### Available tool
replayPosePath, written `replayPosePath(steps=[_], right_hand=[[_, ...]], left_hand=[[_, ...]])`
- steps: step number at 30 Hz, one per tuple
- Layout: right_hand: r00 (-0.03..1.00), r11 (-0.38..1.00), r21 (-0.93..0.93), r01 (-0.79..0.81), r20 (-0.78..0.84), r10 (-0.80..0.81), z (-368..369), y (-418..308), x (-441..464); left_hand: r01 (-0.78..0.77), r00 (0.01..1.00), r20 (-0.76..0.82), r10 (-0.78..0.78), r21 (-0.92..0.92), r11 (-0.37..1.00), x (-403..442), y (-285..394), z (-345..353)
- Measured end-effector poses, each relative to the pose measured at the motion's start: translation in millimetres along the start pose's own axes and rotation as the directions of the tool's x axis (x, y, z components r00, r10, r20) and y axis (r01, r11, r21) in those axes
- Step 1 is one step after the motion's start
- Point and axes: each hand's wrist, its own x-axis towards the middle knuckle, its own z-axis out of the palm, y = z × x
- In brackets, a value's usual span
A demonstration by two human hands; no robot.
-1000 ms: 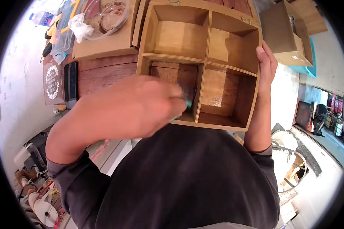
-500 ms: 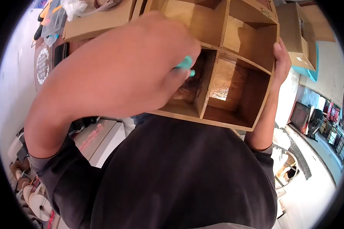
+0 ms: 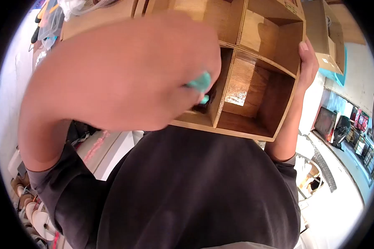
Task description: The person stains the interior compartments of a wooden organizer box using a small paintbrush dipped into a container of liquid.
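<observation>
My left hand (image 3: 187,70), smeared by motion, is closed around a teal-handled tool (image 3: 201,82) over the lower-left compartment of a wooden box. The tool's working end is hidden by the hand and the dark compartment, so I cannot tell its kind. The wooden box (image 3: 245,133) is divided into several open compartments and tilts toward me. Its lower-right compartment has a glossy, brown floor; the upper ones look paler. My right hand (image 3: 308,66) grips the box's right side, thumb at the rim and the other fingers mostly hidden.
Behind the box on the left is a cardboard box (image 3: 99,23) with clear plastic on it. Another open cardboard box (image 3: 326,37) stands at the right. Shoes (image 3: 29,203) lie low on the left, and a wire-framed round object (image 3: 313,178) is at the lower right.
My left hand and the teal-handled tool have shifted slightly down and toward me within the same compartment. The box and my right hand have barely moved.
</observation>
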Motion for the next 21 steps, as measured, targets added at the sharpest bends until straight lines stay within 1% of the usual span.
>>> replayPosePath(steps=[1,2,4,5,6,7,8,9,11,12,14,15,16,17,18,19,21], right_hand=[[1.0,1.0,0.008,0.011,0.018,-0.011,1.8,-2.6,-1.8],[0.999,1.0,0.017,0.021,0.035,-0.022,4.1,-4.8,-3.6],[0.998,0.999,0.036,0.01,0.059,-0.012,7.2,-10.6,-7.1],[0.997,0.999,0.05,-0.003,0.08,-0.001,7.3,-12.4,-8.3],[0.997,0.999,0.05,-0.001,0.078,-0.003,7.4,-11.0,-8.0],[0.999,0.999,0.039,0.016,0.042,-0.018,8.0,-7.5,-7.1],[0.999,0.999,0.026,0.034,0.006,-0.034,7.6,-4.6,-7.2],[0.999,0.999,0.025,0.036,0.005,-0.036,4.4,-2.3,-6.7],[0.998,0.999,-0.007,0.039,0.049,-0.039,-0.9,0.7,-3.1],[0.998,0.999,-0.006,0.041,0.056,-0.041,0.4,-1.5,-3.4],[0.997,1.0,0.01,0.011,0.08,-0.011,2.8,-7.2,-6.1],[0.997,1.0,0.011,0.011,0.08,-0.011,2.9,-5.9,-5.9],[0.997,0.999,0.04,0.011,0.072,-0.014,3.3,-3.2,-5.5],[0.998,0.998,0.069,0.012,0.061,-0.017,3.0,-1.8,-5.5],[0.998,0.998,0.066,0.014,0.057,-0.018,2.3,-2.2,-6.6],[0.997,0.998,0.055,0.026,0.065,-0.03,2.5,-2.9,-7.6],[0.995,0.998,0.045,0.044,0.087,-0.048,4.0,-5.6,-7.9]], left_hand=[[-0.05,0.999,-0.007,0.05,0.016,0.999,-0.7,-0.2,3.3],[0.027,0.999,-0.021,-0.025,0.08,0.996,3.7,0.8,5.2],[0.173,0.977,-0.17,-0.132,0.254,0.952,3.0,8.6,2.0],[0.172,0.977,-0.169,-0.131,0.255,0.952,2.1,9.2,-4.7],[0.146,0.985,-0.109,-0.131,0.139,0.98,1.2,9.1,-12.2],[0.121,0.992,-0.049,-0.12,0.022,0.992,1.2,8.7,-16.6],[0.115,0.992,-0.048,-0.114,0.024,0.993,3.5,10.9,-15.3],[0.194,0.978,0.085,-0.19,-0.035,0.98,6.7,14.9,-10.8],[0.282,0.942,0.212,-0.26,-0.083,0.956,6.2,11.5,-0.4],[0.175,0.983,0.054,-0.177,0.034,0.984,7.2,4.2,5.7],[0.074,0.985,-0.172,-0.024,0.287,0.955,5.3,4.0,5.4],[0.074,0.985,-0.172,-0.025,0.288,0.955,6.8,5.7,-2.4],[0.077,0.994,-0.083,-0.069,0.093,0.993,8.4,5.8,-10.6],[0.093,0.996,0.014,-0.092,-0.103,0.99,9.9,5.2,-14.9],[0.089,0.996,0.015,-0.087,-0.104,0.991,11.1,7.1,-13.3],[0.157,0.982,0.126,-0.141,-0.134,0.978,12.0,10.3,-9.1],[0.234,0.955,0.223,-0.196,-0.155,0.96,13.7,12.0,-2.0]])
